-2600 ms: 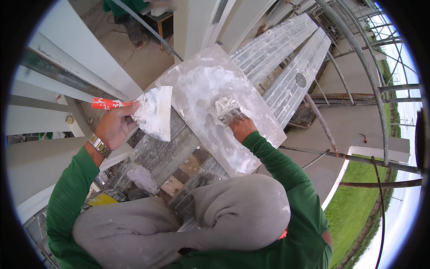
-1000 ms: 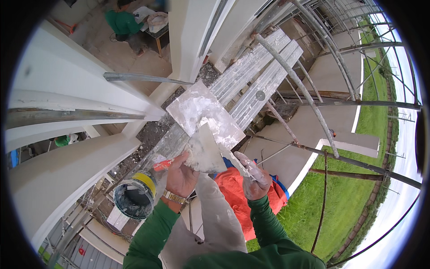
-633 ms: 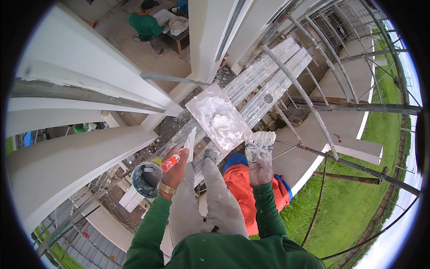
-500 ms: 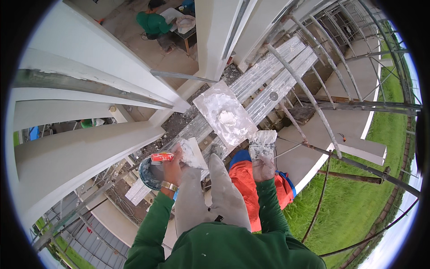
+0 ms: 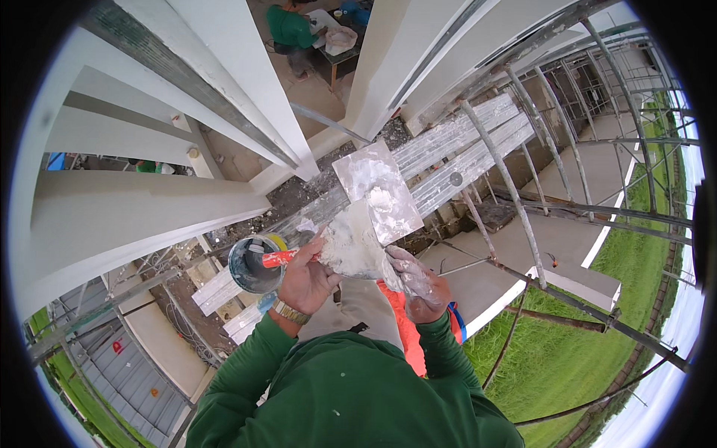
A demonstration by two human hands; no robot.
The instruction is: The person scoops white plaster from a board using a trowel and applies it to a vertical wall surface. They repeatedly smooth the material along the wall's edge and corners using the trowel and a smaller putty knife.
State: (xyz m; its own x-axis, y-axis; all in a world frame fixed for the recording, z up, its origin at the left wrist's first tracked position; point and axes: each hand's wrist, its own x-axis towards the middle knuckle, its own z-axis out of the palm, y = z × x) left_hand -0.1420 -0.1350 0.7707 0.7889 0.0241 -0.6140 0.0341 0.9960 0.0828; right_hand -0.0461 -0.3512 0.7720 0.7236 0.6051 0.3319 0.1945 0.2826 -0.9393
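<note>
My left hand [image 5: 305, 282] is closed round a putty knife, its orange handle [image 5: 278, 258] sticking out to the left. White putty [image 5: 351, 243] thickly covers the knife's broad blade. At the blade's right edge, my right hand [image 5: 420, 290], smeared white, is closed on a putty-coated scraper [image 5: 391, 270], seen nearly edge-on; its handle is hidden in the palm. Just beyond both tools lies a flat pale board [image 5: 351, 168] with a mound of putty [image 5: 380, 198] on it. A dark bucket [image 5: 237, 270] with grey-white residue stands left of my left hand.
White-splashed metal planks [image 5: 478, 123] run to the far right. Scaffold pipes [image 5: 515, 194] line the right side above grass [image 5: 635, 276]. White columns [image 5: 276, 89] rise at the left. An orange-red cloth [image 5: 407, 336] hangs by my legs. A co-worker in green [image 5: 290, 28] is beyond the opening.
My hands have come together: the right has moved left and the scraper now meets the putty knife's blade. The knife's blade shows more putty and overlaps the board's near edge. The view has shifted.
</note>
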